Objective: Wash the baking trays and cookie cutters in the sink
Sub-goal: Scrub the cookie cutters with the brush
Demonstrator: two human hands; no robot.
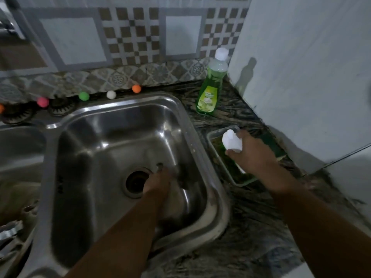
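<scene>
Right hand (255,155) grips a white bottle (231,141) over the small tray (226,165) on the counter's right edge, while my left hand (158,183), grip indiscernible, sits by the sink (212,173) drain; I should dose soap sparingly there.
</scene>
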